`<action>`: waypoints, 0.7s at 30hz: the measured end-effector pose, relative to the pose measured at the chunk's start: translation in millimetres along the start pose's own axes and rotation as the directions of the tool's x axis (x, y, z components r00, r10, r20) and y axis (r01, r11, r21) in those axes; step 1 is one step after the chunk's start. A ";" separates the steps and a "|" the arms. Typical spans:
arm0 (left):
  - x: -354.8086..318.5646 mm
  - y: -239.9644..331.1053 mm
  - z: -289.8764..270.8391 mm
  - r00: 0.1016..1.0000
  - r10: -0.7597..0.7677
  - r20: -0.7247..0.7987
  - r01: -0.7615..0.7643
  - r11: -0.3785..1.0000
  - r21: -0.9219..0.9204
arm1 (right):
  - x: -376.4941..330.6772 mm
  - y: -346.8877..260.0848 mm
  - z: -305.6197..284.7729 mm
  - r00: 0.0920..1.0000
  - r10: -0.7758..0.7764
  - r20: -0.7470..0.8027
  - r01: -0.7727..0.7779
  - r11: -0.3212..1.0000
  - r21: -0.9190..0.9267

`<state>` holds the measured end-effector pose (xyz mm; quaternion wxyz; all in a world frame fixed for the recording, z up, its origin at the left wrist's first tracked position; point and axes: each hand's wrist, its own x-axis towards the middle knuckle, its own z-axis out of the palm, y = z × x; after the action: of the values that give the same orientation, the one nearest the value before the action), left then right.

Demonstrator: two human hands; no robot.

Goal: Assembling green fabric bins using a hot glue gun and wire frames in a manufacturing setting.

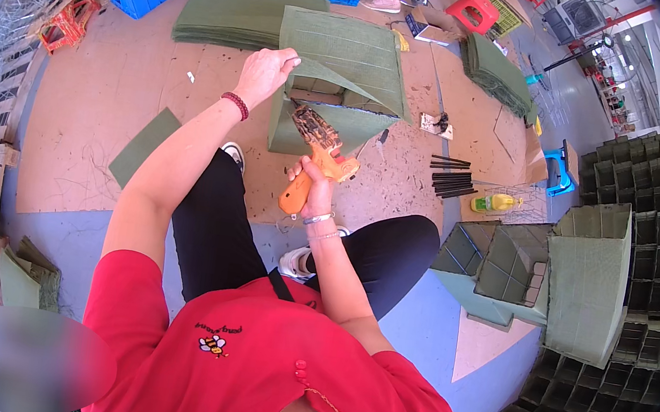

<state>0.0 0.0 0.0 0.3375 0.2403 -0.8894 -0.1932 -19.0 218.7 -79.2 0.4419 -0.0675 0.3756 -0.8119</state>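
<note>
- Head view: the left hand pinches a raised green fabric flap on the green fabric-covered box ahead of both hands, seemingly to hold its opening clear.
- The right hand grips an orange-handled, brown-crusted glue gun, nozzle toward that opening, presumably for aim.
- Right of it, slim black sticks lie grouped, perhaps for easy reach.

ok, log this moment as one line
left hand: holds green fabric flap; right hand: grips orange plastic glue gun; gun: points toward open green box
</note>
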 end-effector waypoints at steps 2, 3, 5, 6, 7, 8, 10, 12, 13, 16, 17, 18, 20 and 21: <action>0.2 -0.4 0.4 1.000 0.006 -0.014 -0.007 1.000 -0.019 | -1.0 -0.3 3.8 1.000 -0.003 -0.016 0.003 1.000 0.018; 0.5 0.2 0.2 1.000 0.008 -0.012 -0.008 1.000 -0.018 | -0.5 1.0 2.8 1.000 -0.004 -0.016 0.004 1.000 0.021; 1.0 1.5 0.3 1.000 0.010 -0.013 -0.010 1.000 -0.023 | 0.8 3.8 -0.5 0.999 0.046 0.000 -0.046 0.999 0.011; 1.6 1.2 0.9 1.000 0.010 -0.015 -0.010 1.000 -0.022 | 1.0 3.5 0.5 0.999 0.047 0.002 -0.047 0.999 0.011; 2.3 0.9 1.6 1.000 0.002 -0.004 -0.002 1.000 -0.016 | 1.0 2.9 1.6 0.999 0.041 -0.006 -0.041 0.999 0.017; 2.9 0.8 2.3 1.000 -0.006 0.006 0.006 1.000 -0.010 | 1.2 2.3 2.3 0.999 0.035 -0.014 -0.035 0.999 0.024; 3.4 3.5 2.7 1.000 -0.002 0.002 0.002 1.000 -0.010 | 2.1 1.6 0.7 0.999 0.028 -0.015 -0.028 0.999 0.032; 3.4 4.9 3.2 1.000 0.002 -0.001 -0.002 1.000 -0.009 | 3.0 1.8 0.1 1.000 0.022 -0.015 -0.021 0.999 0.043; 3.1 4.7 3.4 1.000 0.002 -0.003 -0.002 1.000 -0.002 | 3.7 2.4 0.3 0.999 0.025 -0.020 -0.023 0.998 0.052; 1.5 4.3 3.5 1.000 0.008 -0.010 -0.008 1.000 -0.002 | 1.9 1.6 6.2 0.999 0.018 -0.035 -0.016 0.998 0.061; 0.6 4.1 3.6 1.000 0.012 -0.016 -0.013 1.000 -0.010 | 0.9 1.2 8.0 0.999 0.009 -0.044 -0.007 0.998 0.060; 0.2 5.1 3.8 1.000 0.012 -0.016 -0.012 1.000 -0.011 | 0.5 0.8 6.6 0.999 0.010 -0.045 -0.007 0.998 0.060; -0.7 6.7 4.6 1.000 -0.004 0.006 0.004 1.000 -0.007 | -0.3 0.2 2.6 0.999 0.029 -0.035 -0.028 0.999 0.043; -0.9 6.6 4.6 1.000 -0.005 0.008 0.005 1.000 -0.008 | -1.2 0.0 2.6 0.999 0.030 -0.037 -0.029 0.999 0.043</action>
<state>-4.6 6.7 -0.3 0.3347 0.2405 -0.8892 -0.1987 -17.1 218.1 -77.0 0.4479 -0.0372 0.3676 -0.8142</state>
